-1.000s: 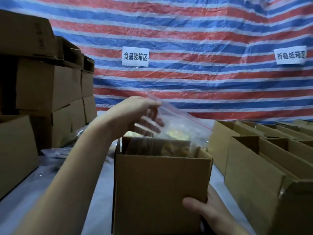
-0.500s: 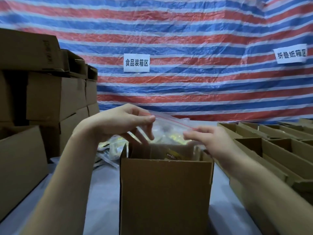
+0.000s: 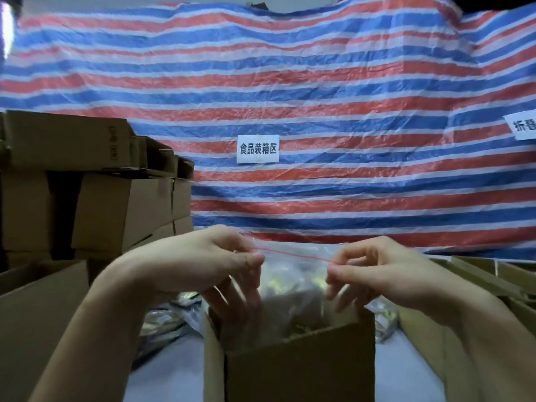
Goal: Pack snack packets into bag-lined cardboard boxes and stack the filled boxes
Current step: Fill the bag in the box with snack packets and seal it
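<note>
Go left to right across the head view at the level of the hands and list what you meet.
Stacked cardboard boxes → left hand → clear zip bag, pinched at its red seal by both hands → right hand → open cardboard boxes.

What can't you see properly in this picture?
All in the head view:
- Snack packets: blurred behind the clear bag, so they can't be counted.
- Red zip line between the left hand and right hand: too thin to tell whether it is sealed.
- Right sign: cut off by the picture's right edge.
- Cardboard box: its bottom is cut off by the lower edge.
</note>
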### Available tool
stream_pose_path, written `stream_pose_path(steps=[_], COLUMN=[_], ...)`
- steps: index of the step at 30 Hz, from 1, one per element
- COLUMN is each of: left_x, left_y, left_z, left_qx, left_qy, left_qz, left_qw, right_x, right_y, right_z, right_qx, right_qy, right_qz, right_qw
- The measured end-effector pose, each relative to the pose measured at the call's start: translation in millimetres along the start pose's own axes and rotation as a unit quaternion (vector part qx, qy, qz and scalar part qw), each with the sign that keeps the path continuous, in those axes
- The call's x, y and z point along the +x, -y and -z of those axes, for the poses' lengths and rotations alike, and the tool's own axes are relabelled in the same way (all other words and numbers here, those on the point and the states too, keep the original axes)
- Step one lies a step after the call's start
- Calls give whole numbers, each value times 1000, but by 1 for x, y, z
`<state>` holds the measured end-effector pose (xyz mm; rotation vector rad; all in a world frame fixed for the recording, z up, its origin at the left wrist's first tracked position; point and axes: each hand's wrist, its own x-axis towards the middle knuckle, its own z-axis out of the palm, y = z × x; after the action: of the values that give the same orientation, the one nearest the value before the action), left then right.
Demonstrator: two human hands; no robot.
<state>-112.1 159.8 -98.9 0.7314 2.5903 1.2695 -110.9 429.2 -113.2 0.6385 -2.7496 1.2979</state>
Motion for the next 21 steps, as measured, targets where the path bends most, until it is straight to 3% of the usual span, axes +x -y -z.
stream_pose_path(steps=[5,12,18,21], left_x=[-2,-5,-4,-3], left_y=[-7,-20,-20,-18], left_z=[-8,-19,-24,-25], left_qx=[-38,-98,0,116], left_qy=[-28,-68,18,68], left_qz=[22,-1,59,91], left_qw=[999,993,998,987], right_x=[-7,-11,-20,-17], right_y=[-2,-1,0,1], right_z=[3,8,12,7], right_qx=[-3,42,-9,-56], right_qy=[2,-86,71,65], right_qz=[33,104,25,-4], right_qw=[999,990,997,996])
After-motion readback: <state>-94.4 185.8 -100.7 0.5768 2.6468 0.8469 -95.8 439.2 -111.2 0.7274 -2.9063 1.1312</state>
